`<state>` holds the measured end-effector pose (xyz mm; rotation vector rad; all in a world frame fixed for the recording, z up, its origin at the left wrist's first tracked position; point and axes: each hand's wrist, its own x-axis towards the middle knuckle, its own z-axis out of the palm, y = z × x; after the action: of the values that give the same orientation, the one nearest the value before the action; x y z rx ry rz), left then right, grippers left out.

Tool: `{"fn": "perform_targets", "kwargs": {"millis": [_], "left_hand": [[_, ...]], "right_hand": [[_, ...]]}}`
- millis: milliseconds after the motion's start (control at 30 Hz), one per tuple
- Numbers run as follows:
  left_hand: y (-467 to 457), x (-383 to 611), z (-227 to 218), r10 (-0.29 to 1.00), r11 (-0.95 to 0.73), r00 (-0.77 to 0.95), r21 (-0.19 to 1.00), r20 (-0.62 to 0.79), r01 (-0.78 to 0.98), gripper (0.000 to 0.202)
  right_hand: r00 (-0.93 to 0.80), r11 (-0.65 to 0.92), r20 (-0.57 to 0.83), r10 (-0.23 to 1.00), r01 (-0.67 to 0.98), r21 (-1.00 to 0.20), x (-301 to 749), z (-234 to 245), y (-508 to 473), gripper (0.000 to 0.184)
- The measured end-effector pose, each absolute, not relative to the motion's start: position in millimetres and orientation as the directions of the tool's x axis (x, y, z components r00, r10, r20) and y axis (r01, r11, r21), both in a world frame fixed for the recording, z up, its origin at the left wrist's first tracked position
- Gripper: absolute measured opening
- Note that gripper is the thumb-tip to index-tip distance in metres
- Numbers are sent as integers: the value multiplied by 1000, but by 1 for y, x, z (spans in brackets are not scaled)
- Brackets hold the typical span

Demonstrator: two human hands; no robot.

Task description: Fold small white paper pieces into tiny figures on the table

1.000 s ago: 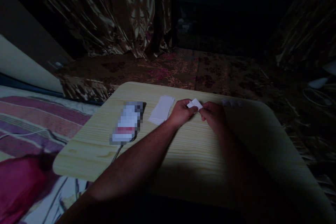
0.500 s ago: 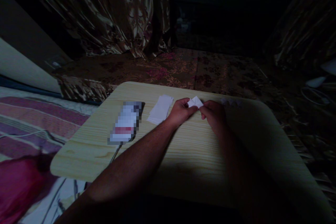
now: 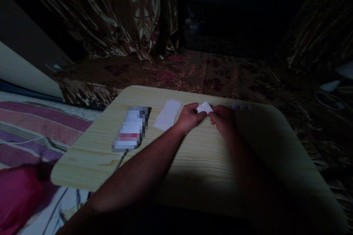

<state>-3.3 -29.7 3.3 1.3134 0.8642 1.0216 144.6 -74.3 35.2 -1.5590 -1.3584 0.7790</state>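
A small white folded paper, with a pointed top and creases, is pinched between both hands above the far half of the wooden table. My left hand grips its left side, thumb across the lower edge. On its right side, my right hand closes thumb and fingers at the lower corner. Left of my left hand lies a stack of white paper strips. Dim small folded paper pieces sit in shadow beyond my right hand.
A phone, pixelated, lies on the left of the table with a cable running from its near end. A striped bed is at the left, with a red cloth or bag. Patterned curtains hang behind.
Both hands keep hold of the folded paper in nearly the same place. The view has shifted very slightly; nothing else visibly differs.
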Motion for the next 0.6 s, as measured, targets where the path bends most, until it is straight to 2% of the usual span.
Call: {"fn": "perform_targets", "kwargs": {"millis": [167, 300, 600], "left_hand": [[-32, -2, 9, 950, 23, 312, 985, 32, -171, 29], [-32, -2, 8, 966, 35, 259, 981, 15, -189, 30], [-31, -1, 4, 959, 24, 283, 982, 30, -188, 32]], "right_hand": [[235, -22, 89, 968, 434, -901, 144, 39, -75, 10], [192, -28, 60, 980, 429, -903, 142, 39, -76, 12], [165, 41, 132, 977, 466, -884, 145, 32, -74, 11]]}}
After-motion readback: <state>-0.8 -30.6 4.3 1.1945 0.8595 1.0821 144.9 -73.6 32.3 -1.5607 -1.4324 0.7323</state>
